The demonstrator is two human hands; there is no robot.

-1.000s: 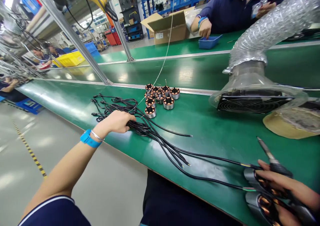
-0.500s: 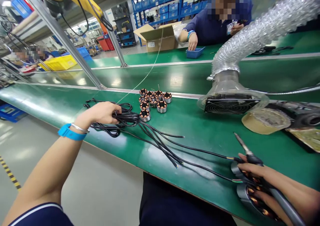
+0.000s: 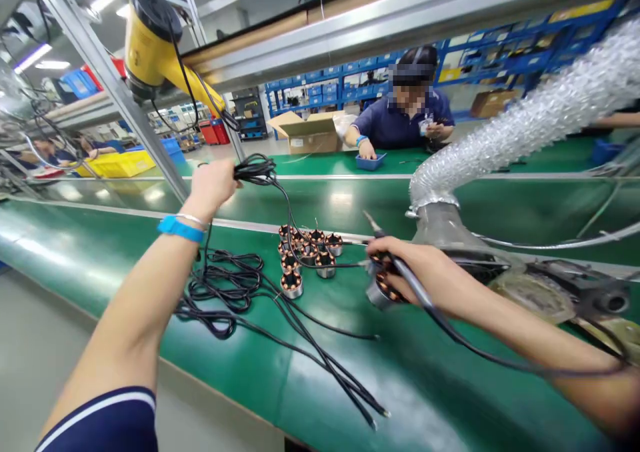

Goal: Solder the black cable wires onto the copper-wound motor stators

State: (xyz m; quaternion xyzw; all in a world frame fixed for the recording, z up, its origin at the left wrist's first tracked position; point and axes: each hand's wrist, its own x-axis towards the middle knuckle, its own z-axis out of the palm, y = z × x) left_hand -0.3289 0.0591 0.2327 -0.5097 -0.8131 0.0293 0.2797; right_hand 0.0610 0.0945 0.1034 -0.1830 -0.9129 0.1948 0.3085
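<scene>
Raised above the bench, my left hand is closed round a bundle of black cable. Two cable strands run from it down to the right. My right hand grips a soldering iron, its metal tip pointing up and left. The same hand also holds motor stators with copper windings, where the strands end. Between the hands, several more stators stand grouped on the green bench. Below my left hand lie coiled black cables, their loose ends stretching toward the front right.
A fume extractor fan with a silver flexible duct stands at the right, near a clutter of soldering gear. A metal frame post rises at the left. Across the bench, a co-worker reaches into a blue tray.
My left hand has lifted its cable bundle off the bench. My right hand has moved left and away from me with the iron and stators, close to the grouped stators. The view has tilted up.
</scene>
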